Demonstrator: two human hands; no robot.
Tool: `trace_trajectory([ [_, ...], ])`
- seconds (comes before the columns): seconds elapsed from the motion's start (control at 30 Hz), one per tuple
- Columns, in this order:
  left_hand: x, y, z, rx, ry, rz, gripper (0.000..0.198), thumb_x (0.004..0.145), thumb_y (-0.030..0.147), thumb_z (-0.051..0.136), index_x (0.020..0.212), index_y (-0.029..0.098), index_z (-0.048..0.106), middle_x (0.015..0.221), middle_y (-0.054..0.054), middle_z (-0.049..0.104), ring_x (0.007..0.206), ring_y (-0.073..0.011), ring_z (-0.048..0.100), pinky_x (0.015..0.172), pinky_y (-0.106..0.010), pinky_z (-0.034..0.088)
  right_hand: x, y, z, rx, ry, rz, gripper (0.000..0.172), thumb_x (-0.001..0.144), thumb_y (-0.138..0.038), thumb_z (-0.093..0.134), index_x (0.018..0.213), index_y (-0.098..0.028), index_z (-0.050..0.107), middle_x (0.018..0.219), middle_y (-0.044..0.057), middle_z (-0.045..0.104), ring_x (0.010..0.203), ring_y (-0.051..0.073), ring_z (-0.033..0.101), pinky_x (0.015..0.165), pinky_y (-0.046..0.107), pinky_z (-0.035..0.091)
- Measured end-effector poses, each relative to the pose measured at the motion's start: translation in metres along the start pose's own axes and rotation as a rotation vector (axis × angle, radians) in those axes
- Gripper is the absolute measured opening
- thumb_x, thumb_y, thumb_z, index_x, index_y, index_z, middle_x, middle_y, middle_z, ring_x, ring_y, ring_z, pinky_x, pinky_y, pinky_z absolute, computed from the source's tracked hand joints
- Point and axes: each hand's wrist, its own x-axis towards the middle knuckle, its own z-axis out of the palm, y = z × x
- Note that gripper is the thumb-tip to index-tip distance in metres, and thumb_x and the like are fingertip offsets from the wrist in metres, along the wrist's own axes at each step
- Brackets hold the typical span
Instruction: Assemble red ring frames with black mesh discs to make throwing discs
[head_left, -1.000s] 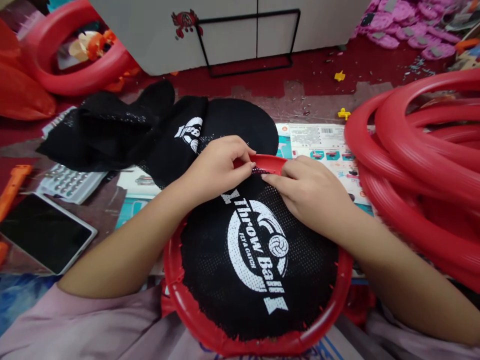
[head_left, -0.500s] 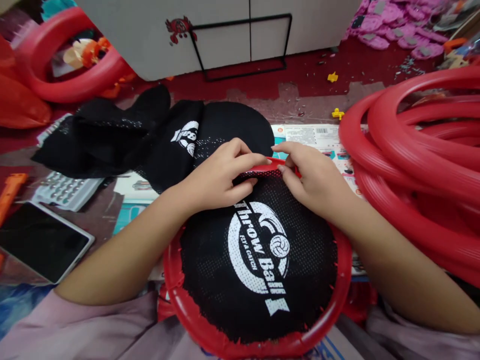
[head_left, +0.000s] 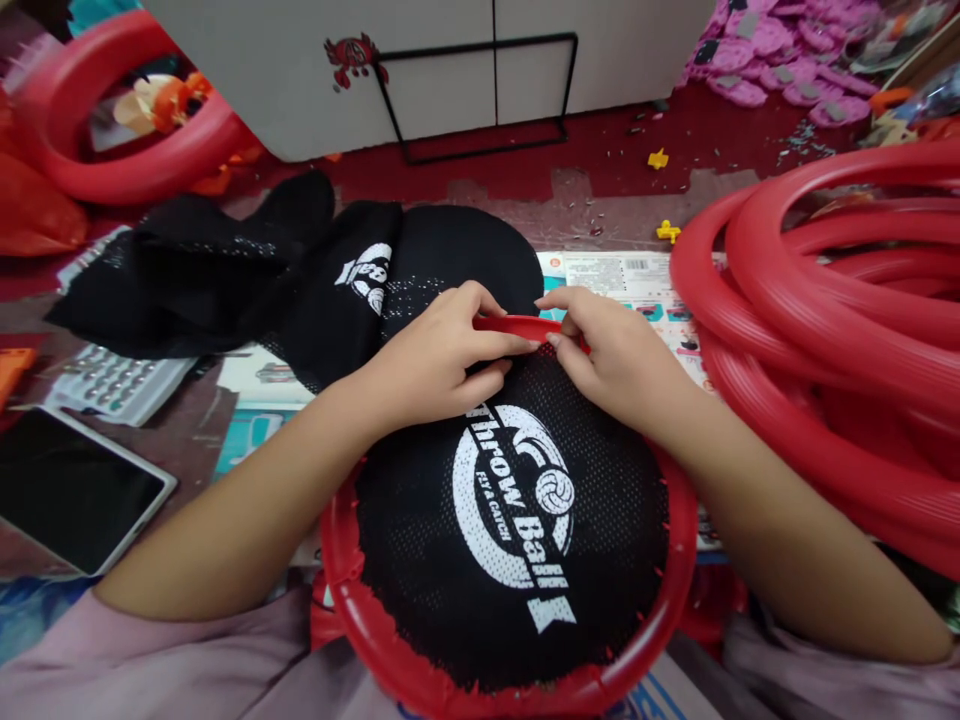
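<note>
The left hand [head_left: 442,355] gripped the far rim of one red ring [head_left: 679,580] between its fingers; the right hand [head_left: 619,355] had its thumb on that rim just beside them, index finger apart, though whether it pinched anything I couldn't tell. One black mesh disc [head_left: 615,490] lay inside the ring, over the lap. Its near and side edges looked fastened; the far stretch at the fingers seemed left to do. Beyond were at least two loose mesh pieces [head_left: 472,245], two yellow parts [head_left: 667,231] and, at right, at least four red hoops [head_left: 757,270].
</note>
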Motion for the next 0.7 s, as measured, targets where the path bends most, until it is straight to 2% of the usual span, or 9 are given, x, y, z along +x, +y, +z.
trace_trajectory([
  [0.17,0.000,0.000,0.000,0.006,-0.011,-0.030,0.035,0.085,0.022,0.052,0.116,0.023,0.068,0.109,-0.011,0.050,0.103,-0.0253,0.051,0.092,-0.044,0.045,0.002,-0.004,0.001,0.011,-0.006,0.010,0.033,0.086,-0.013,0.041,0.116,-0.013,0.055,0.090,0.007,0.065,0.078,0.019,0.057,0.075,0.030,0.041],
  [0.37,0.003,0.003,0.000,0.048,-0.065,-0.052,0.033,0.088,0.024,0.050,0.116,0.022,0.066,0.112,-0.012,0.049,0.105,-0.0264,0.050,0.092,-0.045,0.045,0.006,-0.003,0.002,0.033,-0.060,0.098,0.035,0.083,-0.009,0.044,0.117,-0.012,0.056,0.088,0.006,0.066,0.070,0.017,0.055,0.068,0.027,0.038],
  [0.47,0.002,0.005,-0.002,0.053,-0.041,-0.080,0.031,0.090,0.026,0.047,0.114,0.020,0.067,0.110,-0.012,0.049,0.104,-0.0258,0.051,0.091,-0.044,0.046,0.005,-0.004,-0.002,0.022,-0.081,0.069,0.031,0.085,-0.011,0.045,0.113,-0.013,0.059,0.090,0.007,0.067,0.076,0.018,0.058,0.069,0.027,0.039],
  [0.6,0.000,0.004,-0.008,-0.017,-0.006,-0.157,0.036,0.091,0.027,0.049,0.124,0.018,0.059,0.109,-0.011,0.052,0.099,-0.0225,0.054,0.089,-0.039,0.048,-0.003,-0.012,-0.018,-0.114,0.007,0.026,0.020,0.089,-0.018,0.048,0.100,-0.013,0.065,0.088,0.008,0.067,0.084,0.021,0.059,0.077,0.031,0.040],
  [0.7,-0.002,0.000,-0.012,-0.023,0.080,-0.219,0.035,0.090,0.029,0.052,0.120,0.014,0.060,0.105,-0.010,0.055,0.096,-0.0214,0.056,0.088,-0.037,0.049,-0.009,-0.023,-0.030,-0.240,-0.023,0.068,0.024,0.090,-0.031,0.053,0.081,-0.014,0.067,0.080,0.008,0.066,0.076,0.021,0.059,0.069,0.031,0.039],
])
